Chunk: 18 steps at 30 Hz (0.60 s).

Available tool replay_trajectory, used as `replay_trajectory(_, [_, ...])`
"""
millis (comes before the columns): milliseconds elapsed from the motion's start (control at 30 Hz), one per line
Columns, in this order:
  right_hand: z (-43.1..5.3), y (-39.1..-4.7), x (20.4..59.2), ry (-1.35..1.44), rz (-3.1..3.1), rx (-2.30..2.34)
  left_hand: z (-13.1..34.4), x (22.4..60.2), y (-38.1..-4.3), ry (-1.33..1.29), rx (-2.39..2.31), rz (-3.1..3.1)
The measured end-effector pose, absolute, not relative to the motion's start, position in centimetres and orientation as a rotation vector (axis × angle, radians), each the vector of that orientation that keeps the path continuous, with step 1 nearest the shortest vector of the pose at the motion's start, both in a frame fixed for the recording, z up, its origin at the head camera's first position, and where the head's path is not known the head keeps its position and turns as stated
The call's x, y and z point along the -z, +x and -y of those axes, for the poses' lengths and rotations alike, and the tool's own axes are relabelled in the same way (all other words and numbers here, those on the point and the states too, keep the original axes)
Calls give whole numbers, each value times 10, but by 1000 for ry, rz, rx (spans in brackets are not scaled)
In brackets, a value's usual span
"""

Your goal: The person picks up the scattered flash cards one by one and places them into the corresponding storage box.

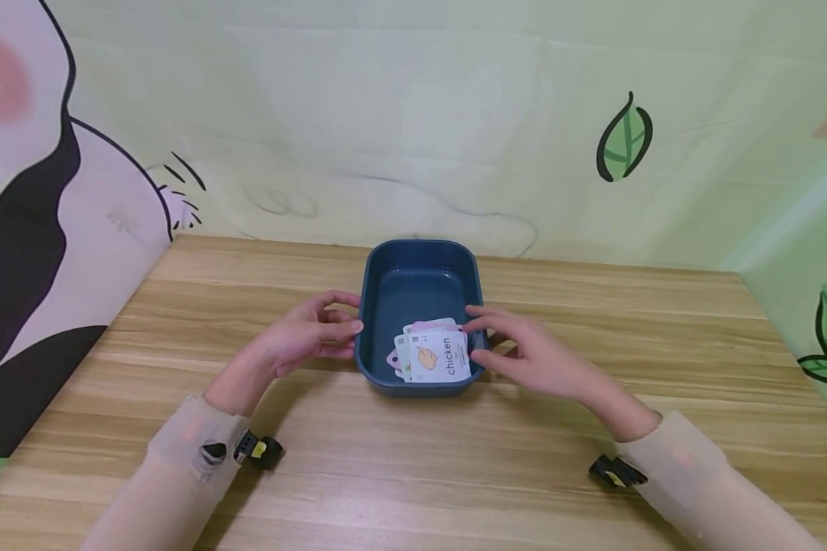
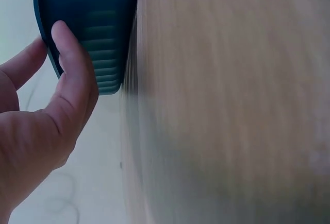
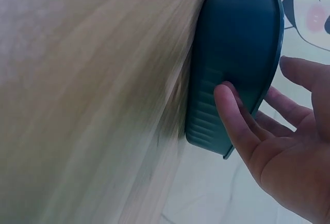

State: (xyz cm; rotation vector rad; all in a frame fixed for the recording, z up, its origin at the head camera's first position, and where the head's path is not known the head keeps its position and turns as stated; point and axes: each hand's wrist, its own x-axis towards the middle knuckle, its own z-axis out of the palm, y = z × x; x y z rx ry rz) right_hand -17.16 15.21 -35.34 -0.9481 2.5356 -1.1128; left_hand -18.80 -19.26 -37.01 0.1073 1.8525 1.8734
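A dark blue tray (image 1: 420, 287) stands on the wooden table. Several picture cards lie inside its near end; the top card (image 1: 441, 360) reads "chicken" beside a small drawing. My left hand (image 1: 313, 333) is at the tray's left side, its relaxed fingertips against the rim and outer wall. In the left wrist view, one finger (image 2: 75, 67) overlaps the ribbed outer wall. On the other side, my right hand (image 1: 537, 348) reaches over the right rim with spread fingers, beside the cards. A finger of it (image 3: 234, 113) overlaps the outer wall in the right wrist view.
The wooden table (image 1: 413, 474) stretches to both sides and in front of the tray. Behind it hangs a pale green printed backdrop (image 1: 413, 115) with leaves and a large cartoon figure. A small black device (image 1: 258, 450) is strapped to each sleeve.
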Motion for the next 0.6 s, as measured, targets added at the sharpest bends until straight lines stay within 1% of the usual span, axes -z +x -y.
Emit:
replay_trajectory(333, [-167, -169, 353, -953, -2484, 1232, 192, 368, -181, 164, -1732, -2109])
replay_trajectory(600, [-185, -168, 355, -908, -2516, 1196, 199, 365, -174, 229, -1640, -2250])
